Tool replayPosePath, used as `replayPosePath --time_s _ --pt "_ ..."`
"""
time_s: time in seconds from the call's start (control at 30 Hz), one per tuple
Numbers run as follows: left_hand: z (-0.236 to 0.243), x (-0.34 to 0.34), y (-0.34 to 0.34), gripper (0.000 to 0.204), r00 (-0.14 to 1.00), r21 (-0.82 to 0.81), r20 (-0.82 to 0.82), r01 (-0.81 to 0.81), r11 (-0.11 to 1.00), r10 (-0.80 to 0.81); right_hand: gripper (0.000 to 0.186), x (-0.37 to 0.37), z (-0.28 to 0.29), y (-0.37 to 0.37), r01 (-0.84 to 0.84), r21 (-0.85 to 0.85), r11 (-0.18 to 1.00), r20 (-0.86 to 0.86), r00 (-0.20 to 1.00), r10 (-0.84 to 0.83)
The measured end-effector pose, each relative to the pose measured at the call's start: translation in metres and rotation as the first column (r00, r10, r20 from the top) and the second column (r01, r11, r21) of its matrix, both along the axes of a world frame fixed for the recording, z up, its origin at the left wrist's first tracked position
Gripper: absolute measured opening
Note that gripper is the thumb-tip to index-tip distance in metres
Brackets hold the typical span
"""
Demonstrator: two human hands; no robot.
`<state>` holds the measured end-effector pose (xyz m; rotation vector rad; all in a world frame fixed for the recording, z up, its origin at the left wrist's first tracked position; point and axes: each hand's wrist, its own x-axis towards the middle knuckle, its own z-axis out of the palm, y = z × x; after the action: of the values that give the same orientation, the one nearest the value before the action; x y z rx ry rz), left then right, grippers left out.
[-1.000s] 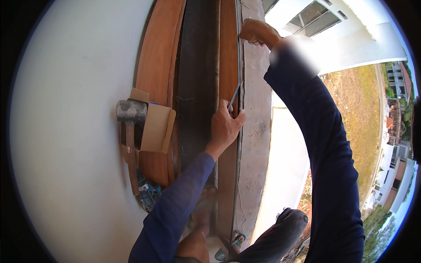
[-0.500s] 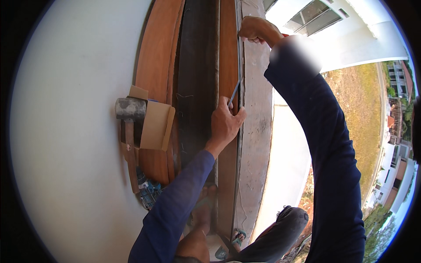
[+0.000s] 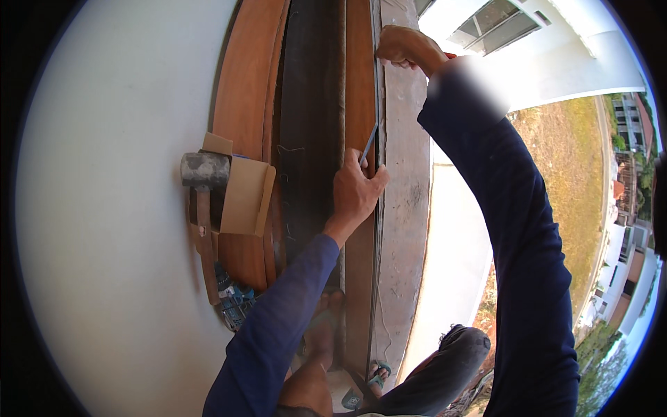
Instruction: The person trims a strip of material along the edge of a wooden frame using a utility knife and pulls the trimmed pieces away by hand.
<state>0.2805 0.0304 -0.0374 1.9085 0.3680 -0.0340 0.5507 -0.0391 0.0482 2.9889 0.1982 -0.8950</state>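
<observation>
A thin blue-grey strip [image 3: 371, 142] runs along the right edge of a long reddish-brown wooden board [image 3: 360, 90], its near part bent off the edge. Its near end is pinched in my left hand [image 3: 357, 191], thumb resting by the board's edge. Farther up, my right hand [image 3: 410, 48] is closed at the same edge, its fingers curled against the strip; what lies under the fingers is partly hidden. A red bit shows by the right wrist.
On the left, a rubber mallet [image 3: 204, 172] lies on an open cardboard box [image 3: 246, 194] over brown boards [image 3: 243, 90]. A blue-and-black tool [image 3: 234, 300] is below. A dark channel [image 3: 312, 125] and a dusty ledge [image 3: 405, 167] flank the board. My knee [image 3: 465, 346] is close by.
Both hands keep nearly the same places and holds. The whole view has shifted very slightly; nothing has been taken up or let go.
</observation>
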Motion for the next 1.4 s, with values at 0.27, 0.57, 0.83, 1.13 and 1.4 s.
replayPosePath --time_s 0.27,0.57,0.83,1.13,1.4 --pt "0.002 -0.001 0.0 0.037 1.0 -0.021 -0.011 -0.001 1.0 0.001 0.018 -0.004 -0.001 -0.004 -0.037 0.065 0.997 -0.019 0.999 0.038" --pt "0.004 0.0 0.0 0.037 0.999 -0.01 -0.029 0.021 1.0 -0.022 0.015 -0.008 -0.001 -0.007 -0.057 0.096 0.994 -0.05 0.997 0.062" --pt "0.005 -0.001 0.0 0.036 0.999 -0.016 -0.042 0.013 1.0 -0.014 0.015 -0.009 0.0 -0.004 -0.07 0.07 0.995 -0.074 0.994 0.075" --pt "0.003 0.0 -0.001 0.036 0.998 0.009 -0.057 0.011 1.0 -0.01 0.017 -0.01 0.001 0.0 -0.086 0.029 0.996 -0.099 0.991 0.089" --pt "0.004 0.0 -0.002 0.036 0.998 -0.024 -0.059 0.021 0.999 -0.022 0.015 -0.022 0.01 0.004 -0.107 -0.057 0.993 -0.062 0.993 0.103"
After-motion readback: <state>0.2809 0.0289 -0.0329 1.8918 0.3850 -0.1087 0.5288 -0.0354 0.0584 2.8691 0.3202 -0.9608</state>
